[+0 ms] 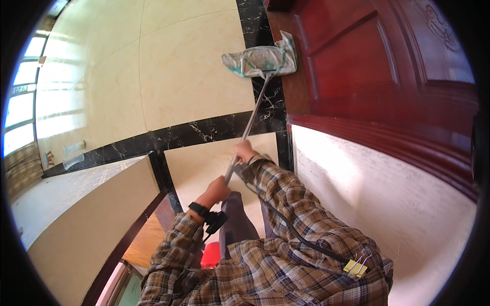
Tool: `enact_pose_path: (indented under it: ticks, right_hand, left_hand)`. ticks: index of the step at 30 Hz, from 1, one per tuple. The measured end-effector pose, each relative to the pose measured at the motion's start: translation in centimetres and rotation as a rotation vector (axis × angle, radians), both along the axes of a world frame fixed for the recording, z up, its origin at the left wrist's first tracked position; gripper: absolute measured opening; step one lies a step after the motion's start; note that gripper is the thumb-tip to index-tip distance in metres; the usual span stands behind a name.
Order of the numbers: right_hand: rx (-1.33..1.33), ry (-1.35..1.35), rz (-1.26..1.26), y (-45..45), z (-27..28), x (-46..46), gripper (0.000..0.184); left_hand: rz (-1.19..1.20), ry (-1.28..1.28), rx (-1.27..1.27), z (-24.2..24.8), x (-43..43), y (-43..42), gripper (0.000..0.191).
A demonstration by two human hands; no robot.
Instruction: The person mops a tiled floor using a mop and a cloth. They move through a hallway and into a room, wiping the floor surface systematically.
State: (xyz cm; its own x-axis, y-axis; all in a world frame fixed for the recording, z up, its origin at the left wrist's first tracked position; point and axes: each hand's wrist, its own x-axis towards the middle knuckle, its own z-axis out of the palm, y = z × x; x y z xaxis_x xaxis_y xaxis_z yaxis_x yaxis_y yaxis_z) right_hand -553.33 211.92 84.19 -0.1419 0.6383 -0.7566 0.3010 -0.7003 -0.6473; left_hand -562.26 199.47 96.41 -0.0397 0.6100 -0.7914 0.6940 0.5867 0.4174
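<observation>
My left hand [216,191] grips the lower, near part of a metal mop handle [250,124], and a black device is strapped to that wrist. Further up the same handle, my right hand [244,150] is closed around it. The handle runs away from me to a white and green cloth [264,63] wrapped over the mop's head. That cloth lies across the black marble floor border, with its left end on the cream tiles [191,76] and its right end on the brown sill at the door. The mop head itself is hidden under the cloth.
A dark red panelled door [352,57] stands at the right, above a white wall [367,179]. At the left are a low wall [99,225] and bright windows [21,103]. Behind my left arm sits a red object [211,255]. A black cable hangs along my right sleeve.
</observation>
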Motion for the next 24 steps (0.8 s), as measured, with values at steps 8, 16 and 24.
enact_pose_path:
  ticks: [8, 16, 24]
  right_hand:
    - [0.078, 0.197, 0.392, -36.9, -5.1, -7.3, 0.019]
    - [-0.44, 0.043, 0.138, -71.7, -5.9, -15.8, 0.024]
    - [-0.384, 0.114, 0.161, -79.4, -8.5, -21.3, 0.03]
  left_hand:
    - [-0.166, 0.146, -0.059, -3.3, -9.5, -36.1, 0.021]
    - [-0.178, -0.069, 0.044, -7.5, -19.3, -70.1, 0.03]
    - [-0.122, 0.287, -0.069, -5.0, -22.9, -76.3, 0.047]
